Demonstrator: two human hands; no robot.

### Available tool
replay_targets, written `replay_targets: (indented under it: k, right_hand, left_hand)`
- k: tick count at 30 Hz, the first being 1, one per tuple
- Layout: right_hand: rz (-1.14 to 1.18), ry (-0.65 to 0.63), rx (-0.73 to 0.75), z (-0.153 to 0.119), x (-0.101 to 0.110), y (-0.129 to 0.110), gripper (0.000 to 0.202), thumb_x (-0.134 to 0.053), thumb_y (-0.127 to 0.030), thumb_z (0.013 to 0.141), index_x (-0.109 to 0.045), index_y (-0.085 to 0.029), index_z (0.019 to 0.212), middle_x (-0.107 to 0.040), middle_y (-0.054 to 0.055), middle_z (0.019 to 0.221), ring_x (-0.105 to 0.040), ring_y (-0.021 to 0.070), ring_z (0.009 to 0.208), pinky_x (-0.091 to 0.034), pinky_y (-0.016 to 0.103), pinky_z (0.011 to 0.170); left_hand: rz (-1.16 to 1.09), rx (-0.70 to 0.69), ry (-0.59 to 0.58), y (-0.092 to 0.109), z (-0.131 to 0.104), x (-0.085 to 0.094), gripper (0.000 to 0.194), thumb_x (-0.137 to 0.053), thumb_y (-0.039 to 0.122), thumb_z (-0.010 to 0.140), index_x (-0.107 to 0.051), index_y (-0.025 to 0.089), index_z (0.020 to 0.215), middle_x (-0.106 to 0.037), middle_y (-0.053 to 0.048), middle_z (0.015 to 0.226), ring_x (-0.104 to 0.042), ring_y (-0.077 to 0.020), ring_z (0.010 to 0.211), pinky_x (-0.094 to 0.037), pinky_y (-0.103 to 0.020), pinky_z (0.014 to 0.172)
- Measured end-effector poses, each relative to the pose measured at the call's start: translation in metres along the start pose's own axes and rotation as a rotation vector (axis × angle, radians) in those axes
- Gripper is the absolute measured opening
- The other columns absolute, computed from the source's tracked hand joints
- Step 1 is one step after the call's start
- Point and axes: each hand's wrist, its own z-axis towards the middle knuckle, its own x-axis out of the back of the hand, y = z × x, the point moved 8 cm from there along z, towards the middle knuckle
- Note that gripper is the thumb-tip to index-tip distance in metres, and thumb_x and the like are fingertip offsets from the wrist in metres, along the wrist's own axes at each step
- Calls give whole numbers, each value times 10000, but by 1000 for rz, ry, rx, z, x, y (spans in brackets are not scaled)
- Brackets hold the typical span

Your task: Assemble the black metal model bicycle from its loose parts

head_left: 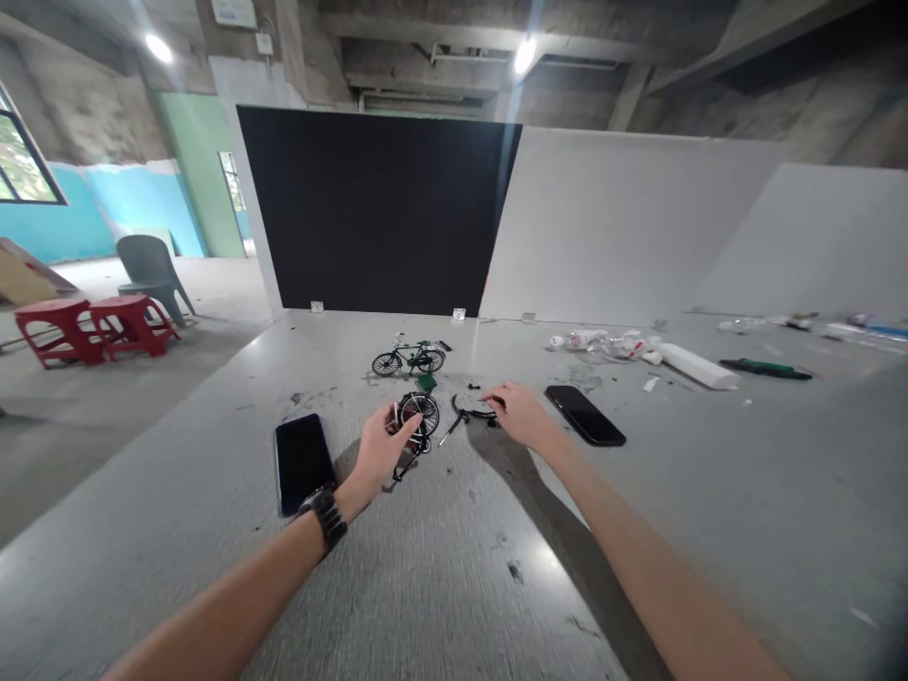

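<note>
My left hand (387, 440) is closed on a partly built model bicycle (420, 416), a spoked wheel and a black frame showing beyond the thumb. To its right my right hand (515, 411) reaches down with thumb and forefinger drawn together above some curved black parts (472, 413). Whether a small piece sits between those fingertips I cannot make out. A thin screwdriver-like stick (450, 430) lies between the hands. Behind them stands a complete green model bicycle (410, 357), with a small green piece (427, 382) in front of it.
One dark phone (302, 459) lies left of my left hand, another phone (587, 416) right of my right hand. Farther right are clear plastic wrappings (614, 343), a white box (699, 366) and a green-black tool (766, 369). A black and white partition (383, 213) closes the table's back.
</note>
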Motion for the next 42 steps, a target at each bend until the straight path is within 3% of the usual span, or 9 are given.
replay_targets:
  k: [6,12,16,23,33,42]
  right_hand:
    - [-44,-22,-37,17,-14,2,325,-452,-140,931,-716,-145,1121,-691,155,1104,-638,244,1014,-447,331,907]
    - [-38,-32,-28,23,-25,-3,361,-429,-131,913,-728,-174,1112,-683,146,1088,-657,244,968,-474,364,875]
    - [9,-35,54,11,-11,-13,359,-397,-188,953,-729,-182,1088,-685,143,1081,-649,244,966,-484,382,879]
    - [70,-81,169,-11,13,-35,223,-521,-242,907,-743,-245,926,-744,89,939,-672,235,831,-535,378,768]
    - [-9,2,104,-7,27,-7,359,-402,-174,941,-750,-215,1020,-739,113,1077,-672,254,1012,-491,409,917]
    - [-27,22,90,-8,37,-8,378,-374,-174,951,-737,-207,1050,-731,106,1073,-656,243,1002,-484,386,905]
  left_hand:
    - [-19,27,-39,7,-2,-4,373,-693,474,796,-645,129,929,-696,-76,887,-647,-185,752,-529,-264,609]
    - [-63,44,-69,7,-4,-6,401,-720,496,770,-636,130,911,-686,-70,865,-642,-180,724,-539,-264,584]
    - [-69,58,-86,8,-6,-7,421,-707,506,784,-646,125,955,-693,-87,906,-649,-186,741,-550,-274,585]
    - [-72,34,-85,7,-6,-6,422,-729,479,774,-667,122,991,-712,-101,946,-663,-198,789,-546,-280,634]
    - [-80,26,-77,7,-9,-4,404,-748,483,743,-659,120,899,-707,-77,872,-652,-178,724,-541,-257,580]
    - [-98,42,-92,7,-12,-4,428,-761,498,726,-656,131,921,-702,-71,896,-651,-171,719,-533,-244,563]
